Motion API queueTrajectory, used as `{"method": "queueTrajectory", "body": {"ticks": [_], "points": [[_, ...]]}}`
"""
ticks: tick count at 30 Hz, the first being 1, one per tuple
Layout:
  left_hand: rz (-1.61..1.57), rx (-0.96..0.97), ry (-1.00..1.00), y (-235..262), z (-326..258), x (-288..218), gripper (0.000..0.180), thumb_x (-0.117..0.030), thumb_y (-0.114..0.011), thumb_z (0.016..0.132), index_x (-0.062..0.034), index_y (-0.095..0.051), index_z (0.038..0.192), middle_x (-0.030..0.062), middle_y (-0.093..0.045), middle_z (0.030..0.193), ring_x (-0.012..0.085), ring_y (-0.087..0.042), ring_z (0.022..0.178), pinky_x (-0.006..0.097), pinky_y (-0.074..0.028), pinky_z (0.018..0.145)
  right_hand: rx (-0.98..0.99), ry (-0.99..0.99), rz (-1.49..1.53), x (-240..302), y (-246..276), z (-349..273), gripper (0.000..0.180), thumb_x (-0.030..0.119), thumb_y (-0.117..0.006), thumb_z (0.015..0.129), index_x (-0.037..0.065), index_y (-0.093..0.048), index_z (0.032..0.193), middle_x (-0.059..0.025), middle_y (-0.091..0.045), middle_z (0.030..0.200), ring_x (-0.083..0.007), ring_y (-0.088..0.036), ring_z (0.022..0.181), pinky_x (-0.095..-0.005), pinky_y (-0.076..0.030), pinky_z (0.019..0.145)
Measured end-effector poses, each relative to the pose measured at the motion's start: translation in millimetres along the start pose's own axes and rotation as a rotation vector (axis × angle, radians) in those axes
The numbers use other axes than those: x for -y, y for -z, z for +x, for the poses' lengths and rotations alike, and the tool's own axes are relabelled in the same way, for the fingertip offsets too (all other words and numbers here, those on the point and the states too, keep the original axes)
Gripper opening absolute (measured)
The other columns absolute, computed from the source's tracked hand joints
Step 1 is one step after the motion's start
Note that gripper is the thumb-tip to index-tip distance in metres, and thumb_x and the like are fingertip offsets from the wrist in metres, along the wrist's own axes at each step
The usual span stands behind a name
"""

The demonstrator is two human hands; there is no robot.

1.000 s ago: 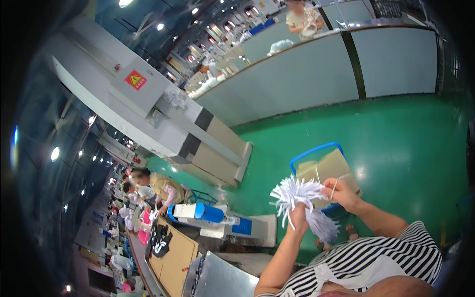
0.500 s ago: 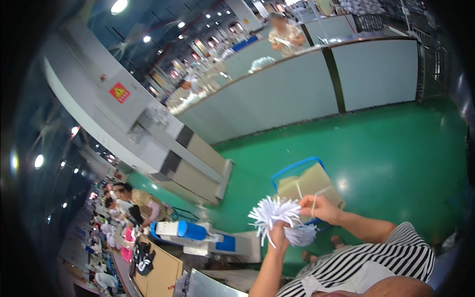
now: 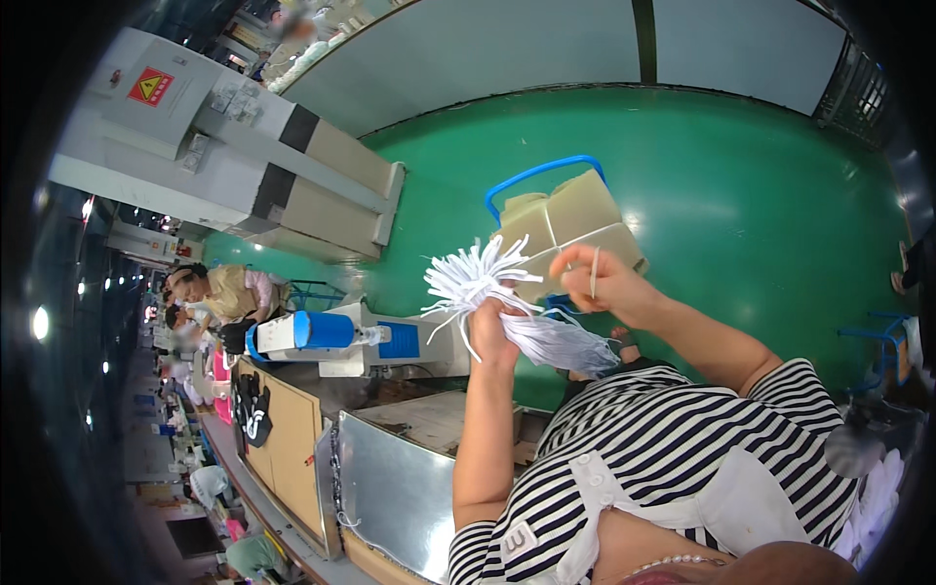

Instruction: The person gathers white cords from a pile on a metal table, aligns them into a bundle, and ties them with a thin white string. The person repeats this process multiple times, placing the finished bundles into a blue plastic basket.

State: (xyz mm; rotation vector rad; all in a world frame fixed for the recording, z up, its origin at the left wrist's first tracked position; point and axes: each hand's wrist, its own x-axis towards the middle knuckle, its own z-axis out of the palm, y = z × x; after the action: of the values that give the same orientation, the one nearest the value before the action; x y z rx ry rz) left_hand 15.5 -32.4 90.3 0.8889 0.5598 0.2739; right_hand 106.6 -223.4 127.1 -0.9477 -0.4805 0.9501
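Note:
My left hand (image 3: 494, 331) is closed round the middle of a bundle of thin white strips (image 3: 478, 283). Their loose ends fan out above the fist, and the longer part hangs down to the right, toward my striped top. To the right of the bundle, slightly apart from it, is my right hand (image 3: 609, 281), its fingers curled. A thin pale band (image 3: 595, 271), looking like a rubber band, is looped over those fingers.
Beyond my hands, a blue-framed stool (image 3: 546, 166) carries tan folded sheets (image 3: 582, 210) tied with white strap. Left stands a blue-and-white machine (image 3: 322, 331) beside a metal-topped table (image 3: 390, 487). A co-worker (image 3: 229, 292) sits behind it. A pillar (image 3: 322, 166) and grey partition (image 3: 507, 49) stand farther off.
The view has tipped downward, showing more of my top and the table. My right hand has drawn away from the bundle's end; my left hand keeps its grip on the strips.

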Motion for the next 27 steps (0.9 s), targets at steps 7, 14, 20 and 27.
{"method": "queueTrajectory", "body": {"ticks": [7,14,20,27], "points": [[0.3,-0.022,-0.012,-40.6,-28.8,7.4,0.008,0.002,-0.046,0.071,0.002,-0.054,0.068,0.0087,-0.051,0.064,0.0169,-0.048,0.059,0.028,-0.038,0.055,-0.053,0.094,-0.342,-10.1,11.2,29.0,0.02,0.013,-0.058,0.087,0.005,-0.056,0.106,0.0022,-0.058,0.084,-0.0034,-0.052,0.073,-0.0161,-0.038,0.057],[0.204,0.101,0.031,-38.4,-35.1,0.4,0.023,-0.003,-0.052,0.064,0.0047,-0.059,0.085,0.0082,-0.057,0.071,0.0147,-0.052,0.063,0.026,-0.041,0.056,-0.071,0.081,-0.094,3.6,8.2,18.2,0.008,0.008,-0.056,0.087,0.005,-0.061,0.092,0.0029,-0.055,0.076,-0.0014,-0.038,0.058,-0.0164,-0.029,0.05],[0.83,0.141,-0.245,-27.6,-29.3,15.1,0.023,-0.006,-0.057,0.074,0.0027,-0.059,0.095,0.0106,-0.059,0.075,0.0149,-0.055,0.066,0.028,-0.044,0.056,-0.085,0.02,0.173,0.6,13.6,8.2,0.008,0.013,-0.057,0.087,0.007,-0.057,0.093,0.0018,-0.051,0.072,-0.0032,-0.037,0.059,-0.0172,-0.029,0.052],[1.073,-0.025,-0.595,-2.3,-9.8,35.3,0.021,-0.017,-0.051,0.087,-0.0016,-0.061,0.095,0.0092,-0.061,0.077,0.0207,-0.057,0.068,0.029,-0.045,0.06,-0.02,-0.216,0.084,1.3,10.4,-10.8,0.008,0.015,-0.057,0.087,0.009,-0.057,0.092,0.0027,-0.051,0.073,-0.0038,-0.039,0.06,-0.0175,-0.031,0.055]]}}
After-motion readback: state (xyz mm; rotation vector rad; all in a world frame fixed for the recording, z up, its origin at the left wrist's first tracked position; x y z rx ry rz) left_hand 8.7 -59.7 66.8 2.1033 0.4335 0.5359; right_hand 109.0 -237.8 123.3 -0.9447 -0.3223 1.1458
